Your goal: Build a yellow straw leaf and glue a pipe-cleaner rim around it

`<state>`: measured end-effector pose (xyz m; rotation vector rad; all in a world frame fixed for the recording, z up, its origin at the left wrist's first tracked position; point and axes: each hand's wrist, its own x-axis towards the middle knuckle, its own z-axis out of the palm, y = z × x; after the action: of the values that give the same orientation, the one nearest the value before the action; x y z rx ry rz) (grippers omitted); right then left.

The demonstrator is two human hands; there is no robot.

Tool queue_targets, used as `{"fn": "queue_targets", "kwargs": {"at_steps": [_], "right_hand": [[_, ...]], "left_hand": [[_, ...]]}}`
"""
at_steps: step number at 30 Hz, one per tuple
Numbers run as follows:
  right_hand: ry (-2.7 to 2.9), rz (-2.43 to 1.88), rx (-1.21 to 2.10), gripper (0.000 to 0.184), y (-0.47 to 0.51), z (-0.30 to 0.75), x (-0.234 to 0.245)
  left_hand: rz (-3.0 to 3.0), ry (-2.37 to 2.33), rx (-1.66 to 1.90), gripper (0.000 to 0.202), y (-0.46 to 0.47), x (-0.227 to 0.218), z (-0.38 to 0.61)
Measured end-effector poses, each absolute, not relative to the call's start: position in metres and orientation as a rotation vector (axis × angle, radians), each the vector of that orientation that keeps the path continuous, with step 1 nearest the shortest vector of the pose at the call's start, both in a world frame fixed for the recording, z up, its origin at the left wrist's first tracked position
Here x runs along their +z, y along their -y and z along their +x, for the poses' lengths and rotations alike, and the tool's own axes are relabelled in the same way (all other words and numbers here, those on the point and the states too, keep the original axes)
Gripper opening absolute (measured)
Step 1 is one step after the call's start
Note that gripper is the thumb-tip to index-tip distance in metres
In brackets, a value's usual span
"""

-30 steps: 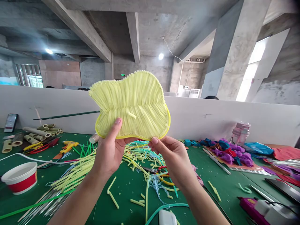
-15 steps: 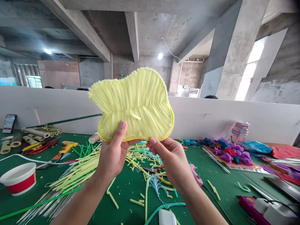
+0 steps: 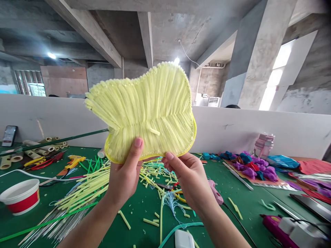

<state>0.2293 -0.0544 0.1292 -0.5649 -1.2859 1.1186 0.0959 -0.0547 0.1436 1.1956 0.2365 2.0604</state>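
Observation:
I hold up a pale yellow leaf-shaped piece (image 3: 147,108) made of many fuzzy stems laid side by side, with a brighter yellow rim along its lower edge. My left hand (image 3: 125,175) grips its lower edge, thumb pressed on the front. My right hand (image 3: 190,179) pinches the same edge a little to the right, thumb on top. A green stem (image 3: 59,139) runs out from the leaf's left side towards the table. One short loose stub sticks out near the leaf's middle.
The green table (image 3: 139,217) carries yellow stem offcuts (image 3: 85,191), a red-and-white paper bowl (image 3: 20,195), a yellow glue gun (image 3: 73,160), a pink glue gun (image 3: 214,193), cardboard tubes (image 3: 38,146), a phone (image 3: 9,135) and purple and blue fabric scraps (image 3: 253,170). A white partition (image 3: 258,132) stands behind.
Both hands have raised the leaf and brought it closer to the camera, so it looks larger and tips slightly left. The grip on its lower edge stays the same.

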Motion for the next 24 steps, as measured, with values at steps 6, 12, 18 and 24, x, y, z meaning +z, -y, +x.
{"fn": "queue_targets", "kwargs": {"at_steps": [6, 12, 18, 24], "right_hand": [[1.295, -0.554, 1.085, 0.018, 0.0531, 0.2294, 0.1292], [1.316, -0.571, 1.040, 0.017, 0.0529, 0.2296, 0.1283], [1.361, -0.492, 1.109, 0.021, 0.0519, 0.2334, 0.1269], [1.345, -0.479, 1.125, 0.023, 0.0539, 0.2329, 0.1261]], "left_hand": [[1.192, -0.200, 2.069, 0.042, 0.0527, 0.1433, 0.0955], [1.193, -0.207, 2.047, 0.043, 0.0515, 0.1429, 0.0947], [1.198, -0.252, 2.056, 0.043, 0.0506, 0.1433, 0.0899], [1.183, -0.268, 2.080, 0.045, 0.0527, 0.1449, 0.0917]]}}
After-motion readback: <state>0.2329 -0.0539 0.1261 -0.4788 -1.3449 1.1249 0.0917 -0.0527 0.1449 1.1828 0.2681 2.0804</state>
